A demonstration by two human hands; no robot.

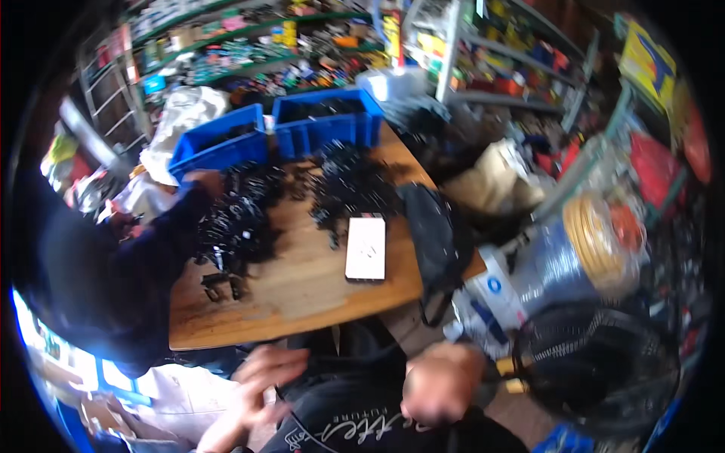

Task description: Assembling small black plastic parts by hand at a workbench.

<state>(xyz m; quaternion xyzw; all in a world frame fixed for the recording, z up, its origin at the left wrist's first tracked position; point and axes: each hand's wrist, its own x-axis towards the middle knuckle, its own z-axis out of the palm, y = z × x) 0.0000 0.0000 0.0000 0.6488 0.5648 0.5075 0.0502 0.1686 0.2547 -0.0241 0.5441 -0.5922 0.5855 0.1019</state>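
My left hand [269,375] is in front of my dark shirt, just off the table's near edge, with its fingers stretched out and apart and nothing seen in them. On the other side of my body, my right hand [444,381] is raised and curled, smeared by motion, so its fingers do not show clearly. Ahead is a wooden table [302,298] bearing two heaps of small shiny black parts, a left heap [240,219] and a right heap [349,181]. A white rectangular thing [365,248], flat like a phone or thin box, lies by the right heap. Neither hand touches these.
Two blue bins [327,128] with dark contents stand at the table's far edge. A black bag [436,230] lies along the right edge. Another person in dark clothing [98,264] reaches to the left heap. A black fan [596,362] stands at lower right; crowded shelves [257,49] fill the back.
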